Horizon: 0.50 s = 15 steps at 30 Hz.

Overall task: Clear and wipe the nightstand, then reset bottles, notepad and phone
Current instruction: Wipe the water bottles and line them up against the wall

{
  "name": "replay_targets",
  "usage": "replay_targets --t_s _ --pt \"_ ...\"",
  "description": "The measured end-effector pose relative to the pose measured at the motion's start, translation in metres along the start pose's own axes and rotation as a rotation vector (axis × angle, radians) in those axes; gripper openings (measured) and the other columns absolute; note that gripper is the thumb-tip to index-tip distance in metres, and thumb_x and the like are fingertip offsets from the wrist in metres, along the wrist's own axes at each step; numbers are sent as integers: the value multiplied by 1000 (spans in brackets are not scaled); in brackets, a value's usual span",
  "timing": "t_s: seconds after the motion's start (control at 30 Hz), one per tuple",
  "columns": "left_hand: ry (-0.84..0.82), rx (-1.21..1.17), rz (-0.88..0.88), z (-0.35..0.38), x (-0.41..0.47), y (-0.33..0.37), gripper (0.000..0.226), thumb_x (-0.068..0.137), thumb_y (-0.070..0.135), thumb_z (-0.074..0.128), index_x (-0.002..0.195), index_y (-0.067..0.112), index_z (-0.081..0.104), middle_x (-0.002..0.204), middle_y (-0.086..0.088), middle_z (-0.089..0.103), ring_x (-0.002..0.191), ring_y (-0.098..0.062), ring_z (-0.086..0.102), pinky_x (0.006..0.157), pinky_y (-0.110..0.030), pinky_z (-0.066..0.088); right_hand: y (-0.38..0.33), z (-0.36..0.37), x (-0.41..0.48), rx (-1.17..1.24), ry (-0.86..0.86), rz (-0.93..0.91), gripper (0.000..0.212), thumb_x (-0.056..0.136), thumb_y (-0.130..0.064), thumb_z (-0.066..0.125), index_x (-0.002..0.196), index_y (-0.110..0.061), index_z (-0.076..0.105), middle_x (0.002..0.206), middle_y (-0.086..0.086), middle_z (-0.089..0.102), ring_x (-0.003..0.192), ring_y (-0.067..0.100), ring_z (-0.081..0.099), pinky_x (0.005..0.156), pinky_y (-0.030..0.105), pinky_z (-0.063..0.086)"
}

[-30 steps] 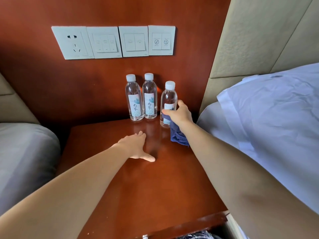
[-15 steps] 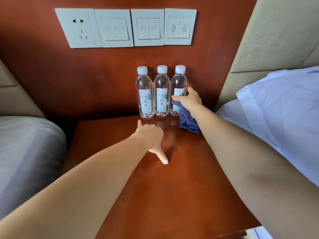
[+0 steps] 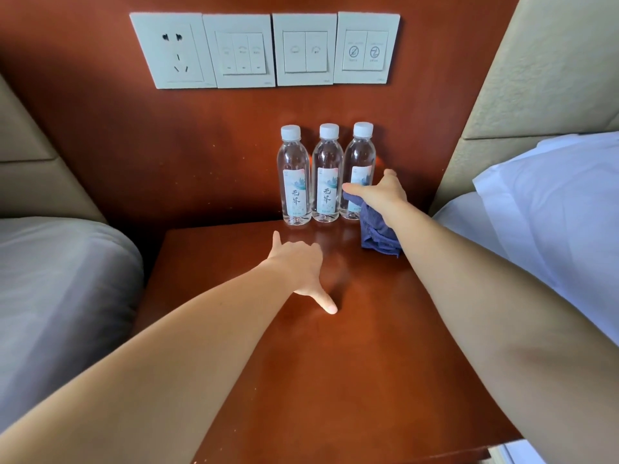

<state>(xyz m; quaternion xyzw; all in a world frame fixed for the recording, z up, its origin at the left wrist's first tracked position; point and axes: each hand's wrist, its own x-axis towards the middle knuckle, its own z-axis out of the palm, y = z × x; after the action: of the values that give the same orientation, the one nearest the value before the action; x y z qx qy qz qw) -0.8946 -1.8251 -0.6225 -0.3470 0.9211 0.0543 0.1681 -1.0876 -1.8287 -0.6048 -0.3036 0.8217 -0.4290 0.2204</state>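
Resetting bottles: three bottles (image 3: 326, 175) stand upright, touching in a row at the nightstand's (image 3: 335, 380) back edge. Right hand (image 3: 382, 195) wraps the right bottle (image 3: 360, 152), blue cloth (image 3: 378, 236) bunched under its palm. Left hand (image 3: 298, 266) braced mid-nightstand, fingers spread, holding nothing. Next, likely: let go, fetch notepad and phone, neither in view.

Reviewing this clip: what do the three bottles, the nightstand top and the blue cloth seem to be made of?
Bottles: probably clear plastic; see-through walls, white screw caps, printed labels.
Nightstand top: reddish-brown wood or veneer with a glossy finish; it faintly mirrors the bottles.
Cloth: soft blue fabric, perhaps microfibre; it hangs in limp folds from the right hand.
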Motion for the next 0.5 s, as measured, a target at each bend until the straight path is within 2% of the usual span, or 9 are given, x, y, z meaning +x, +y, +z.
replay_targets --t_s 0.07,0.13,0.17,0.23,0.3,0.37,0.4,0.47,0.5 --pt "20 -36 -26 5 -2 -3 98 56 79 69 122 10 44 82 2 56 107 -33 58 115 -61 0 1 -5 -14 114 94 22 90 73 -52 78 138 -9 33 138 9 46 123 25 50 89 33 42" --pt "28 -68 -49 9 -4 -6 106 56 80 68 134 13 39 94 -1 60 113 -33 57 115 -61 -2 -1 -13 -36 308 130 66 86 68 -58 79 129 -8 43 125 3 54 112 20 55 86 30 43" --pt "12 -91 -53 12 -6 -9 109 58 81 66 139 15 35 101 -2 62 118 -32 55 115 -61 -5 -2 -17 -50 418 82 115 87 64 -62 79 126 -8 49 121 2 59 108 18 58 89 31 46" --pt "-34 -240 -24 19 -15 -13 115 59 83 62 148 20 28 134 0 54 135 -30 42 116 -59 -7 3 -28 -83 603 -132 227 77 65 -64 77 119 -12 60 115 4 66 99 22 63 91 36 50" --pt "-54 -684 43 23 -34 -20 115 53 81 66 147 25 33 151 6 39 142 -21 32 119 -53 8 8 -35 -114 786 -375 314 52 76 -50 73 109 -12 63 109 11 67 94 29 65 88 40 54" --pt "-107 -1215 130 21 -61 -24 90 62 52 78 141 25 43 144 3 50 135 -16 44 115 -44 30 12 -39 -143 937 -467 381 26 79 -30 67 95 -10 61 98 14 62 89 29 63 88 38 52" --pt "-161 -1390 176 19 -78 -25 75 70 33 75 138 24 46 138 0 57 128 -17 52 111 -40 37 12 -38 -157 984 -479 395 18 79 -24 62 89 -9 59 94 14 59 87 29 61 89 38 50" --pt "-212 -1551 239 16 -105 -28 60 76 13 62 135 18 50 129 -7 63 118 -22 61 104 -37 45 9 -33 -181 1030 -503 399 11 78 -15 55 84 -6 58 91 14 59 86 29 62 91 38 49" --pt "-196 -1580 244 16 -119 -31 57 77 9 59 133 16 52 127 -7 64 116 -22 62 102 -35 46 4 -31 -192 1023 -478 397 10 81 -12 52 79 -6 59 85 14 61 79 28 65 85 36 52"
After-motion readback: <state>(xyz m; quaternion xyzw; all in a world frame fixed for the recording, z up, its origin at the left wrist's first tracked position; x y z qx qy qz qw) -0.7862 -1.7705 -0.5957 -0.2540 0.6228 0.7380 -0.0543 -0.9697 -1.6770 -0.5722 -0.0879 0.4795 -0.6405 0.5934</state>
